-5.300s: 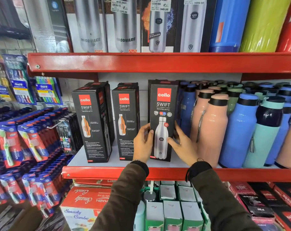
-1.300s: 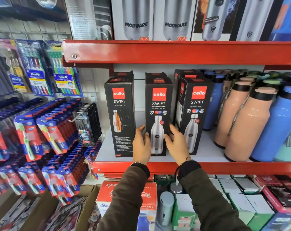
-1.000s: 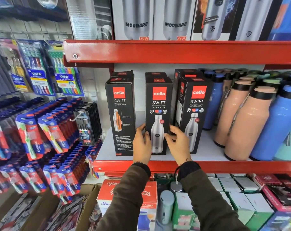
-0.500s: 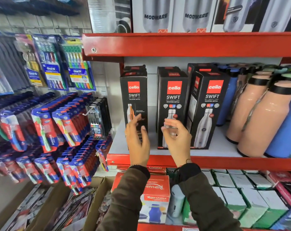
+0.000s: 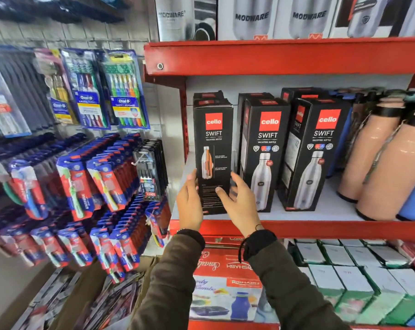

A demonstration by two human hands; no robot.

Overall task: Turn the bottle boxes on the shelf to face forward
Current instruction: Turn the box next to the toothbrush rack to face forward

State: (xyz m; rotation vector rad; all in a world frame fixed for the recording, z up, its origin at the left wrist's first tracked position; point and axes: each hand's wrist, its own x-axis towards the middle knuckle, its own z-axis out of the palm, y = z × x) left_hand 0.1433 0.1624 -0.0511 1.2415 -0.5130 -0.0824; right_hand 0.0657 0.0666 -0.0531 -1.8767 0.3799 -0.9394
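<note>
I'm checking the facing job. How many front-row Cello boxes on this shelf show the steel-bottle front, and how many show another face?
Steel-bottle front: 2, the middle box and the right box
Other face (orange cutaway picture): 1, the left box, between the hands
Total: 3

More boxes stand behind, too hidden to count.

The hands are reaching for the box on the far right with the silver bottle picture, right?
Not quite. In the head view the left hand and right hand reach for the leftmost cello box, whose picture shows an orange-striped bottle, not the silver one.
</note>
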